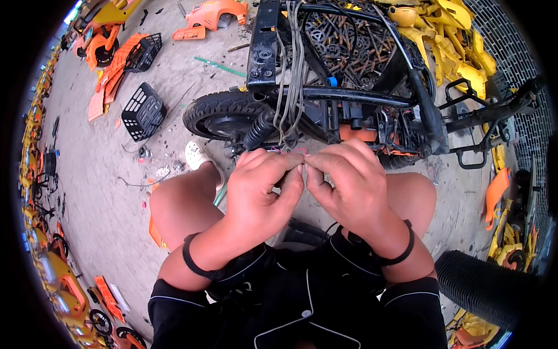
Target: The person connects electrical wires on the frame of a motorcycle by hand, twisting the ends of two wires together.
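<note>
Both hands meet in front of a stripped black scooter frame (360, 96), fingertips pinched together. My left hand (256, 192) is closed, thumb against forefinger. Closed in the same way, my right hand (354, 189) touches it at the tips. A thin pinkish wire (302, 150) shows just beyond the fingertips; the fingers cover most of it. A bundle of grey cables (293, 70) hangs over the frame and runs down to just behind the hands. Left of the cables are a black shock absorber (260, 131) and a wheel with a black tyre (212, 110).
Rusty bolts and gears (337, 43) lie heaped beyond the frame. A black basket (143, 112) and orange panels (215, 14) rest on the concrete floor to the left. Yellow panels (453, 35) pile up at the far right. A black ribbed object (476, 285) stands near my right side.
</note>
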Action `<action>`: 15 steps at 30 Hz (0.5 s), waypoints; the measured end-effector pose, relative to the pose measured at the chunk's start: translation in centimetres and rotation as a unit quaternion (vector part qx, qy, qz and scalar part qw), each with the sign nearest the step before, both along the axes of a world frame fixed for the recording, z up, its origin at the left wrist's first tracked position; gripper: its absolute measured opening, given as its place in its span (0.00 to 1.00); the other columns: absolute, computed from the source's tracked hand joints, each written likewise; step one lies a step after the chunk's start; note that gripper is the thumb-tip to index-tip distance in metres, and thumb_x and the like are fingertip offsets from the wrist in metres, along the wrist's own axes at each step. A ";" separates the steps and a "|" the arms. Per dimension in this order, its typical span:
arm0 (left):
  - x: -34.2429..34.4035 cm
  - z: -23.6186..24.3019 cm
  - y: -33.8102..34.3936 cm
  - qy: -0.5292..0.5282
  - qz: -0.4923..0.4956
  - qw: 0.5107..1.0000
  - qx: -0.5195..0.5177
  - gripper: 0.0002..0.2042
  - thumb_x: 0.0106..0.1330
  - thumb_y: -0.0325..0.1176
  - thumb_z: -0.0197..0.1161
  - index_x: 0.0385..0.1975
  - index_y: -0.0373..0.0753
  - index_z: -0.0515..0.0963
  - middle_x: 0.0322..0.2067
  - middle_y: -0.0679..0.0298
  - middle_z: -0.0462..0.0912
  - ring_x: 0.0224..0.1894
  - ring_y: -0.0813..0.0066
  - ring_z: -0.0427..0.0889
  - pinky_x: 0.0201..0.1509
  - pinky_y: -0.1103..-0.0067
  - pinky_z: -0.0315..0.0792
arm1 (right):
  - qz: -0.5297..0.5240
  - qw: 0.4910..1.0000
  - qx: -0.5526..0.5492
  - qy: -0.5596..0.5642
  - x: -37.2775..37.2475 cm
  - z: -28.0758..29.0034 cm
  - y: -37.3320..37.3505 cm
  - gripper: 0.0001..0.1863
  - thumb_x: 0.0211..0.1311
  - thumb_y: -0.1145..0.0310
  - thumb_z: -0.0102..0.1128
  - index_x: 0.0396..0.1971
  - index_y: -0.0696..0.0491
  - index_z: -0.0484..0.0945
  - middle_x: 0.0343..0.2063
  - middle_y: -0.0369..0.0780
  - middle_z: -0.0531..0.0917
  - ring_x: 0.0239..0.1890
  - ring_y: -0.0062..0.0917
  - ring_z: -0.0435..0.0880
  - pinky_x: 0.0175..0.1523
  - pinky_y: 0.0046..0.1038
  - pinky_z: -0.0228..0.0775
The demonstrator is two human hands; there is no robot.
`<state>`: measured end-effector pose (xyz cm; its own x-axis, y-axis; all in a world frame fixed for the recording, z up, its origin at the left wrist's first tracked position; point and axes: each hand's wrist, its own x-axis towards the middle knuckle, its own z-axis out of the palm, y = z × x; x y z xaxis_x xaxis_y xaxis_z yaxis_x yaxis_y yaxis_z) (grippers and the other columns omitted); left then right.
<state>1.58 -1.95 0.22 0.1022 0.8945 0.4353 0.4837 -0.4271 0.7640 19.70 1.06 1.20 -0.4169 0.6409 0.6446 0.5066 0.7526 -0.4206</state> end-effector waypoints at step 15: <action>-0.9 0.5 0.5 -0.045 -0.098 0.993 -0.055 0.10 0.58 0.20 0.68 0.40 0.34 0.86 0.23 0.62 0.80 0.24 0.68 0.75 0.35 0.72 0.71 | 0.079 0.912 -0.367 0.163 2.0 0.7 0.8 0.06 0.55 0.80 0.71 0.33 0.57 0.85 0.30 0.35 0.87 0.30 0.17 0.83 0.36 0.22 0.76</action>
